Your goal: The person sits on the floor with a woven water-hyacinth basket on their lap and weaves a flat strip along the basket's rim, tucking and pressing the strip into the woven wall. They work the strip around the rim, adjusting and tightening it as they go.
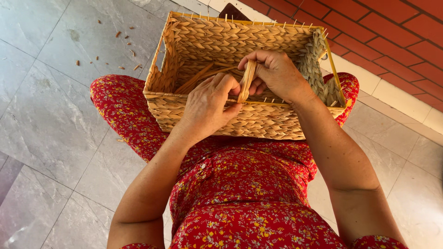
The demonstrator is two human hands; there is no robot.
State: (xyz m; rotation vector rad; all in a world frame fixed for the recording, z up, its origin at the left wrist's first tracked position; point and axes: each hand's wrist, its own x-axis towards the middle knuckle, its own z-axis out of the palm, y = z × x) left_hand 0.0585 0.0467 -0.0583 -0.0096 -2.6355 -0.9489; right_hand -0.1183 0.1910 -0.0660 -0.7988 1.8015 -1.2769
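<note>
A rectangular woven straw basket (pixel 221 41) with a yellow wire rim rests on my lap, its near wall toward me. A flat tan straw strand (pixel 247 82) stands up at the middle of the near rim. My left hand (pixel 210 103) pinches the strand's lower end against the rim with thumb and fingers. My right hand (pixel 274 74) curls over the strand's upper end from the right and grips it. Loose strands (pixel 198 78) lie inside the basket behind my left hand.
I sit on grey marble-look floor tiles (pixel 50 124) in red flowered clothing (pixel 244 184). Small straw scraps (pixel 124 34) are scattered on the floor at the far left. A red brick surface (pixel 392 32) with a pale border runs along the right.
</note>
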